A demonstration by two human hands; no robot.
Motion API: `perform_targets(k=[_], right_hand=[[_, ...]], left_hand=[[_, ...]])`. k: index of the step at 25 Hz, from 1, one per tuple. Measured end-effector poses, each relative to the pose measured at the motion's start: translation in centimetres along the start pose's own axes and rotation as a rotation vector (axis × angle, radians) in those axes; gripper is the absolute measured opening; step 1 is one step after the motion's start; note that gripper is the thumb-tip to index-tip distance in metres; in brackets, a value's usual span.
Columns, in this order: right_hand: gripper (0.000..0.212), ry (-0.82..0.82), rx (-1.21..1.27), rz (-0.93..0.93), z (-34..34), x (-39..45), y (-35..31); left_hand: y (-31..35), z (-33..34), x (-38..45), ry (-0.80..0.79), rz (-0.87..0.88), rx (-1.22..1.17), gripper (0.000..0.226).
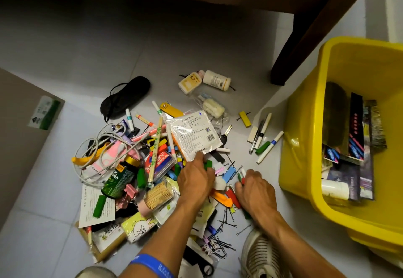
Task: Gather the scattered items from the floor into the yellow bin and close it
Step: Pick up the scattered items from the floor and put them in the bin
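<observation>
A heap of scattered items (152, 164) covers the floor: markers, coloured blocks, packets, a cable, hairpins. The open yellow bin (305, 142) stands at the right and holds books and a white bottle. My left hand (194, 179) presses down into the heap, fingers closed on a white foil packet (193, 134) and green pieces. My right hand (255, 188) is down beside it, closed around a small green-and-red marker (241, 176). No lid is in view.
Two white bottles (205, 81) and a black eye mask (124, 97) lie further away. Pens (265, 140) lie near the bin. A dark table leg (283, 68) stands behind. My shoe (261, 256) is at the bottom, a cardboard box (19, 135) at left.
</observation>
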State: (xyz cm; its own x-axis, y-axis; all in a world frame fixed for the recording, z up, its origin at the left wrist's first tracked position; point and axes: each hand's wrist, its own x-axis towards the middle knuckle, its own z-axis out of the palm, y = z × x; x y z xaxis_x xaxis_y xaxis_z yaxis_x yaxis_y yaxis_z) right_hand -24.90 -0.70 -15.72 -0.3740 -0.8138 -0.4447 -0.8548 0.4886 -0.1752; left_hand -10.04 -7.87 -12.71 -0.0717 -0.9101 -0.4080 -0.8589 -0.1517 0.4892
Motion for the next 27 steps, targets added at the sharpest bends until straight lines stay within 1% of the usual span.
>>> perform_targets(k=[2,4,5,7,9,10,11,12,14,15,16,19,21,22,23,25,26,27], right_hand=[[0.02,0.012,0.123,-0.006,-0.3,-0.1,0.4],[0.015,0.033,0.219,0.004,-0.9,-0.5,1.1],[0.016,0.026,0.227,-0.015,-1.0,-1.0,1.5],[0.018,-0.057,0.188,-0.109,-0.3,-2.7,1.9],[0.025,-0.143,0.115,-0.201,0.4,-4.3,1.9],[0.029,-0.146,0.081,-0.229,0.8,-4.7,1.8],[0.031,-0.124,0.062,-0.24,1.0,-4.7,1.6],[0.029,-0.097,0.062,-0.239,1.0,-4.4,1.4],[0.024,-0.058,0.132,-0.208,0.7,-3.7,1.1],[0.021,-0.042,0.197,-0.179,0.5,-3.5,1.1],[0.019,-0.025,0.285,-0.135,0.2,-3.3,1.4],[0.02,0.026,0.611,0.02,-0.7,-3.7,2.9],[0.023,0.038,0.747,0.102,-0.8,-4.6,3.9],[0.023,0.03,0.734,0.125,-0.7,-5.1,4.3],[0.022,0.016,0.674,0.141,-0.5,-5.5,4.5],[0.023,-0.025,0.473,0.149,-0.1,-5.9,4.5],[0.025,-0.044,0.368,0.141,0.1,-5.9,4.3],[0.028,-0.064,0.269,0.125,0.3,-5.7,3.8]], left_hand=[[-0.1,-0.4,0.3,-0.024,-0.058,-0.15,0.011],[-0.3,-0.5,0.2,-0.045,-0.162,-0.395,0.007],[-0.4,-0.6,0.0,-0.041,-0.222,-0.498,0.007],[-0.9,-0.6,-0.3,-0.039,-0.363,-0.717,0.012],[-0.9,-0.7,-1.0,-0.111,-0.492,-1.127,0.016],[-0.8,-1.0,-1.5,-0.166,-0.522,-1.358,0.018],[-0.7,-1.3,-2.0,-0.217,-0.534,-1.541,0.02],[-0.7,-1.6,-2.4,-0.26,-0.533,-1.673,0.021],[-0.5,-1.9,-3.2,-0.334,-0.509,-1.839,0.021],[-0.4,-2.0,-3.4,-0.369,-0.494,-1.879,0.018],[-0.2,-2.0,-3.5,-0.401,-0.484,-1.881,0.016],[0.5,-1.5,-3.1,-0.472,-0.506,-1.783,0.024],[0.7,-0.8,-2.4,-0.497,-0.544,-1.651,0.021],[0.9,-0.3,-2.0,-0.482,-0.54,-1.484,0.02],[1.1,0.4,-1.7,-0.445,-0.504,-1.227,0.021],[1.6,1.8,-1.3,-0.296,-0.339,-0.671,0.014],[2.0,2.3,-1.1,-0.222,-0.231,-0.453,0.01],[2.5,2.6,-0.9,-0.173,-0.13,-0.266,0.011]])
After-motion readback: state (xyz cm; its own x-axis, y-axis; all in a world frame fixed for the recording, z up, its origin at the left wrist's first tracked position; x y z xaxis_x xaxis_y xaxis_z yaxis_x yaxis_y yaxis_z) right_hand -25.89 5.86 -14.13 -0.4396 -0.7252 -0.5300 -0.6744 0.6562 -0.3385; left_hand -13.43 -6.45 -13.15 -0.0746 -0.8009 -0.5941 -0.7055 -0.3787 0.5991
